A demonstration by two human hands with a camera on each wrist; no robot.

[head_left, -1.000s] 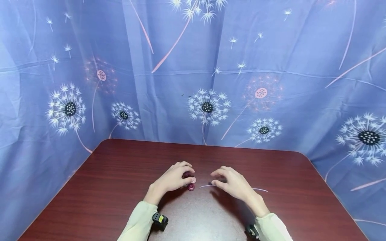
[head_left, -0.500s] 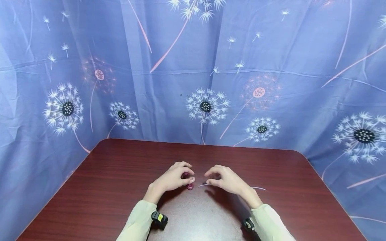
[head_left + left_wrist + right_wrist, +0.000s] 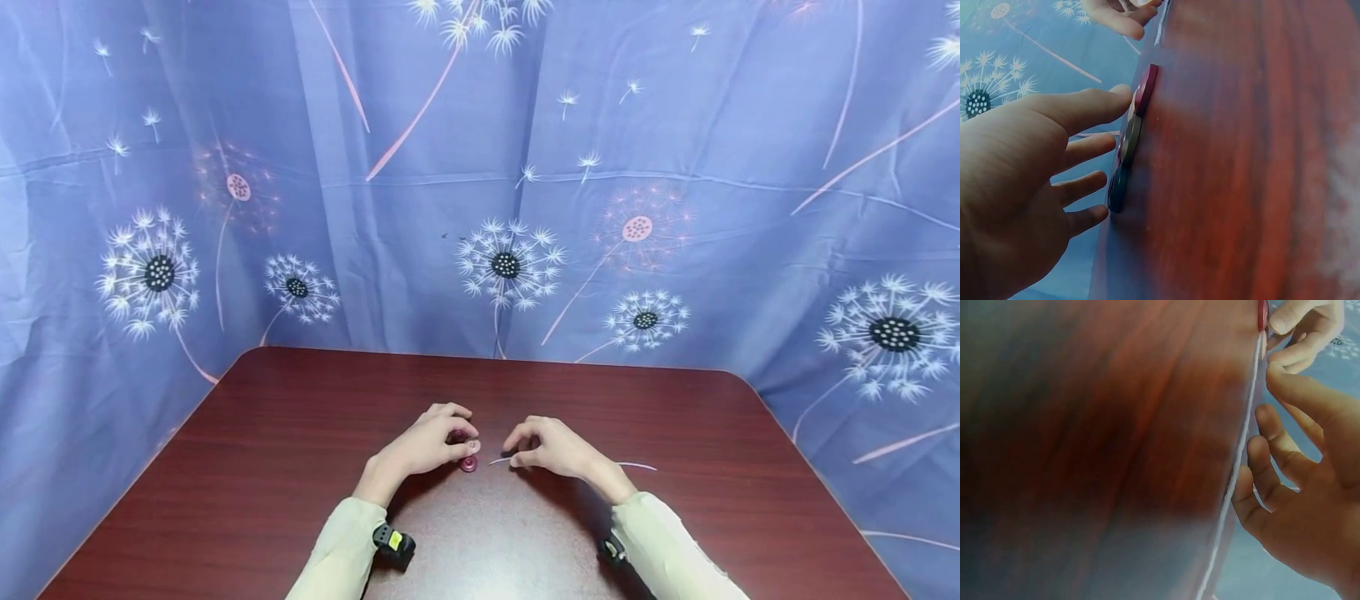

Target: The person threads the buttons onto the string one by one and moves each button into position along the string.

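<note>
My left hand point(image 3: 422, 442) arches over a row of flat round discs that look like buttons. In the left wrist view these are a red disc point(image 3: 1147, 89), an olive one point(image 3: 1131, 140) and a dark teal one point(image 3: 1119, 187); the thumb tip is right at the red disc and the other fingers spread loosely beside the rest. My right hand point(image 3: 561, 450) is over a thin white string point(image 3: 1244, 437) lying along the table. Its fingers are loosely bent beside the string, the thumb close to the string's left end. In the head view this hand hides the string's middle.
A dark red-brown wooden table point(image 3: 315, 392) spreads under both hands, its rounded far corners against a blue curtain point(image 3: 420, 275) printed with dandelions. Each wrist wears a small black camera point(image 3: 393, 546).
My right hand has moved left along the string, toward the left hand, its thumb and forefinger drawing closer together. The left hand stays over the discs. The whole head view has shifted slightly.
</note>
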